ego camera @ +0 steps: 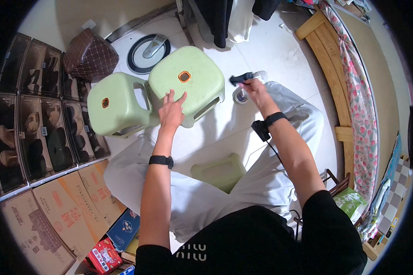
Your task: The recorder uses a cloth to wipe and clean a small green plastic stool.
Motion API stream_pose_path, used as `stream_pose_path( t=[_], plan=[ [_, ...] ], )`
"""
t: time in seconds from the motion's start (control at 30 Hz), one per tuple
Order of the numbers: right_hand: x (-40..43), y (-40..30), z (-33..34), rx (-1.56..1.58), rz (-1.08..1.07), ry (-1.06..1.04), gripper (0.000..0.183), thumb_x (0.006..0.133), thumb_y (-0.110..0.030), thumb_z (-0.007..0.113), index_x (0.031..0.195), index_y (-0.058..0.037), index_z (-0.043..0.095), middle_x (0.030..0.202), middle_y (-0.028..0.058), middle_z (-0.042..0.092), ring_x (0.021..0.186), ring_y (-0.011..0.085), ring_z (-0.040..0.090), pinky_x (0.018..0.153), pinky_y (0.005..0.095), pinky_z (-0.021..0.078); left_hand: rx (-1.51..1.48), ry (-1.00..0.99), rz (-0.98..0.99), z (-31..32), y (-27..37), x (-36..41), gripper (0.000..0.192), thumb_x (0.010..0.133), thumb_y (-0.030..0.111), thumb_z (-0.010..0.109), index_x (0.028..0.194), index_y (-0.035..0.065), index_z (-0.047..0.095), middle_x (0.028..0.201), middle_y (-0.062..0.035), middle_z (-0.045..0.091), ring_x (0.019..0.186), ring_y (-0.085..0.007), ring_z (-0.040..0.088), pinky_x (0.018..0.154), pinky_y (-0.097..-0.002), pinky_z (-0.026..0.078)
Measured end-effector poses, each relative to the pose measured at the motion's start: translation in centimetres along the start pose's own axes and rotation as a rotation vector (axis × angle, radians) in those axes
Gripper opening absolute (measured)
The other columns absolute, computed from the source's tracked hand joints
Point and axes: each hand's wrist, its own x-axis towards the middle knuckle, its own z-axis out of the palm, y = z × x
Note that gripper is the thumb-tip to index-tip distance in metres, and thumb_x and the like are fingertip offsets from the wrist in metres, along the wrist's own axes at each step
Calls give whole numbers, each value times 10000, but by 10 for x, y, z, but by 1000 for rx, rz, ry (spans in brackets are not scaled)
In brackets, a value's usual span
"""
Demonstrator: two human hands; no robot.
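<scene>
My left hand [172, 111] rests with spread fingers at the near edge of a light green plastic stool [199, 68], holding nothing. That stool's seat has an orange-rimmed hole in it. A second green plastic stool [124, 99] stands against it on the left. To the right of the stools my right hand [256, 91] grips a small dark object [241, 78], whose kind I cannot tell. It is held above the floor near my shoe [241, 96]. Both wrists wear black straps, and a black device with a cable is by the right one.
A round glass scale [137, 51] and a brown quilted pouf [89, 55] are beyond the stools. Clear shoe boxes [44, 130] and cardboard cartons [65, 213] line the left. Another green plastic piece [220, 170] lies between my legs. A wooden bed frame [330, 58] runs along the right.
</scene>
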Motion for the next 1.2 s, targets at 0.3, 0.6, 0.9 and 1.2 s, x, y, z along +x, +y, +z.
stream_pose_path(
  t=[0.3,0.6,0.9,1.2],
  plan=[
    [48,116,-55,-273,42,-29,84,807,74,558,892,73,559,917,201,600,830,349,644,677,419,605,16,-81,-22,0,-5,-3,680,792,147,697,1391,351,448,1494,-178,301,1331,-370,358,954,-402,475],
    [31,116,-19,-149,123,53,167,782,146,510,938,203,499,952,264,576,737,356,641,640,376,636,-18,-5,49,-1,13,-2,660,774,63,692,1368,275,498,1462,-207,336,1323,-379,373,859,-385,528],
    [-108,157,31,-1015,-537,1,137,682,-66,611,749,40,665,675,260,611,550,299,630,570,383,499,65,4,41,7,5,0,649,783,99,694,1371,284,492,1463,-201,346,1325,-373,374,887,-390,515],
    [-116,173,-15,-1143,-184,-371,265,739,7,587,983,24,687,812,129,696,654,204,657,648,342,554,3,-44,78,2,31,9,645,788,179,718,1371,320,479,1467,-166,345,1317,-347,382,922,-398,499]
  ],
)
